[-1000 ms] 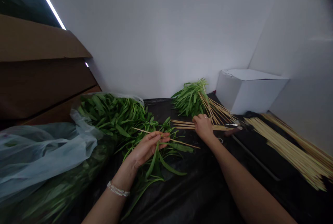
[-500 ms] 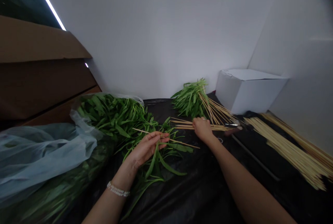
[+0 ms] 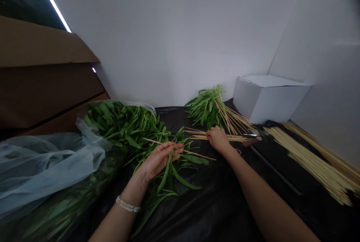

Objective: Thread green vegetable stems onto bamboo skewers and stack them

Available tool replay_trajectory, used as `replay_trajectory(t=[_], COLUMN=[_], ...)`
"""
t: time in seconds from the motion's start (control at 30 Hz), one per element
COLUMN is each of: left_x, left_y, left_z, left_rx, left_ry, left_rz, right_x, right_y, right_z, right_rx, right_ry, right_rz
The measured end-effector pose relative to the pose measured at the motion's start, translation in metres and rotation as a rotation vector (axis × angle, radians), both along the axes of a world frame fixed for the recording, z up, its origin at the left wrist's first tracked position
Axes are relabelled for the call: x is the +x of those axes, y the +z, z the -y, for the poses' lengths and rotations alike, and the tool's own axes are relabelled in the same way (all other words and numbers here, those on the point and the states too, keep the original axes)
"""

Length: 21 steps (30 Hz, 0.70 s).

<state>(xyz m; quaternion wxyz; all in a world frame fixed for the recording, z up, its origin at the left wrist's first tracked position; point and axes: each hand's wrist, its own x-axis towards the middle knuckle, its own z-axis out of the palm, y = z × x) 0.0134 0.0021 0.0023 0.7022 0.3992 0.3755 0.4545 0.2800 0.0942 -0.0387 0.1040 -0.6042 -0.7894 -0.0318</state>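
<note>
A black sheet [image 3: 225, 204], wrinkled and faintly shiny, covers the work surface; what lies under it cannot be told. A plain pale wall [image 3: 174, 39] rises behind its far edge, and another closes off the right side. At the far left, brown cardboard [image 3: 45, 45] stands beneath a slanting bright strip [image 3: 53, 0].

Near the middle, the left hand [image 3: 163, 156] has its grip pinched on a thin stick [image 3: 200, 155] and a leafy stem [image 3: 168, 176], whose long leaves hang toward the near side. The right hand [image 3: 218, 138] is at the loose sticks [image 3: 197, 136] to the right, fingers curled down over them; whether its grip pinches any cannot be told.

Heaped greens [image 3: 123, 124] spill from a clear plastic bag [image 3: 50, 163] on the left. Beyond the right hand lies a leafy bunch [image 3: 205, 107], with sticks fanning from it toward the right. A white box [image 3: 272, 99] sits at the far right, near the wall. On the near side of it are a dark flat slab [image 3: 287, 169] and a long row of pale sticks [image 3: 315, 165]. A small metal tool [image 3: 253, 135] beside the slab is too dim to identify.
</note>
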Motion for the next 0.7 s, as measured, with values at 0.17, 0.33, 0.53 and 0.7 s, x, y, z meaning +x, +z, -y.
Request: replay_trajectory(t=[0.17, 0.33, 0.53, 0.7], left_x=[0.0, 0.0, 0.0, -0.001], left_y=[-0.001, -0.002, -0.002, -0.003], left_z=[-0.001, -0.001, -0.001, -0.002], left_rx=[-0.006, -0.013, -0.02, -0.016], left_ry=[0.004, 0.011, 0.003, -0.001], left_rz=[-0.017, -0.01, 0.004, 0.007], right_x=[0.0, 0.0, 0.001, 0.006], right_y=[0.0, -0.001, -0.007, -0.011], right_z=[0.001, 0.002, -0.002, -0.006], right_rx=[-0.009, 0.034, 0.029, 0.003], right_ry=[-0.006, 0.019, -0.009, -0.114], right_rz=[0.049, 0.11, 0.067, -0.078])
